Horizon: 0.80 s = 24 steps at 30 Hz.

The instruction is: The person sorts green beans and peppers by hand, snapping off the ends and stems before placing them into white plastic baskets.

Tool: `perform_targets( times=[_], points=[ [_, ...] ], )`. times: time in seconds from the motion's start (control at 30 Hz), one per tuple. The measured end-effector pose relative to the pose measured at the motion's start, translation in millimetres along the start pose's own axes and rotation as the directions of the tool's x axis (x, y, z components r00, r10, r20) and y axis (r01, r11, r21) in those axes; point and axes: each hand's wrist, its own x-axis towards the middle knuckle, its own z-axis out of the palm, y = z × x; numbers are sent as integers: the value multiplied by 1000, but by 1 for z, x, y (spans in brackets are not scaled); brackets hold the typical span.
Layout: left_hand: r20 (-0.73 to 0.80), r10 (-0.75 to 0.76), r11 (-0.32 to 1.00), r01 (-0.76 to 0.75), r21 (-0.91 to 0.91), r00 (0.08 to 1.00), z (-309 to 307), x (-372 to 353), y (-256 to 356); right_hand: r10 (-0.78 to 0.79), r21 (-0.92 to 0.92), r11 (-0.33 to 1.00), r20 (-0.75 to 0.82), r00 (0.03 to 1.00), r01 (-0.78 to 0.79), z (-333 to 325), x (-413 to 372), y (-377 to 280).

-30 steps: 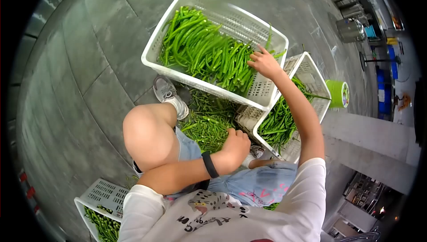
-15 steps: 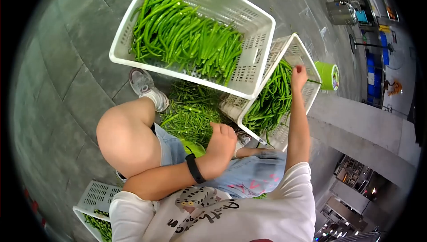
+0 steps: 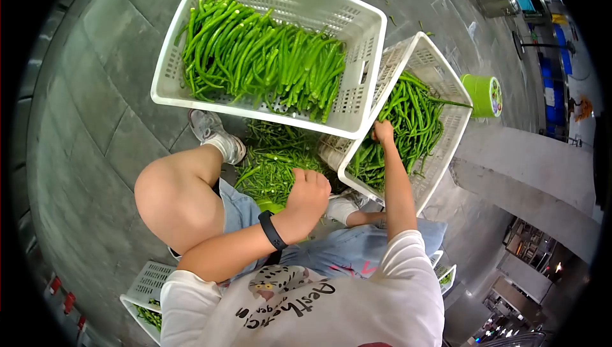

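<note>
My right hand point(image 3: 383, 131) reaches into the tilted white crate point(image 3: 440, 178) on the right, at the left side of a pile of long green peppers point(image 3: 414, 108). Its fingers are curled down, and whatever they grip is hidden. My left hand point(image 3: 308, 195), with a black band on the wrist, hovers closed above my lap, and its palm side is out of sight. Below it lies a heap of green stems and trimmings point(image 3: 271, 175). In front, a larger white crate point(image 3: 169, 86) holds long green peppers laid side by side in rows point(image 3: 261, 60).
A green tub point(image 3: 482, 96) stands beyond the right crate. Behind my left elbow is another white crate point(image 3: 153, 277) with green pieces. A pale ledge point(image 3: 516, 162) runs along the right. My shoe point(image 3: 207, 127) rests beside the large crate.
My right hand has moved left and nearer, from the far right rim of the tilted crate into its pepper pile. My left hand stays closed and has barely moved; the view has shifted slightly.
</note>
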Motion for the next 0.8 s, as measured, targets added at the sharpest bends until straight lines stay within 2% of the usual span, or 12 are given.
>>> perform_targets(
  times=[0.03, 0.1, 0.2, 0.33, 0.47, 0.53, 0.63, 0.67, 0.7, 0.8],
  points=[
    [-13, 7, 1000, -7, 15, 1000, 0, 0, 1, 25, -105, 994, 130, 991, -12, -3, -8, 5],
    [-16, 10, 1000, -10, 29, 1000, 0, -3, 2, 182, -39, 983, 340, 923, -180, 5, -29, 16],
    [-1, 31, 999, -31, 18, 1000, -1, -6, 3, 114, 243, 941, 423, 899, -234, 47, -24, 43],
    [46, 46, 999, -45, -22, 998, 0, -10, -1, 161, 327, 904, 338, 927, -276, 78, -7, 23],
    [157, 29, 1000, -29, -2, 987, -1, -10, -11, 189, 315, 911, 258, 947, -267, 81, 1, 18],
    [210, 12, 999, -18, 26, 978, -1, -7, -15, 207, 267, 926, 228, 951, -265, 68, -5, 26],
    [146, -32, 995, 17, 101, 989, 1, -5, -17, 209, 132, 965, 146, 967, -229, 38, -29, 40],
    [133, -27, 990, 8, 139, 991, -3, -5, -17, 145, 90, 985, 48, 988, -148, 24, -44, 34],
    [124, -12, 995, -1, 103, 992, 0, -4, -16, 110, 164, 980, 14, 994, -111, 15, -53, 33],
    [142, 18, 999, -22, 24, 990, 4, -5, -14, 79, 60, 995, 30, 996, -81, -5, -53, 37]
  ],
)
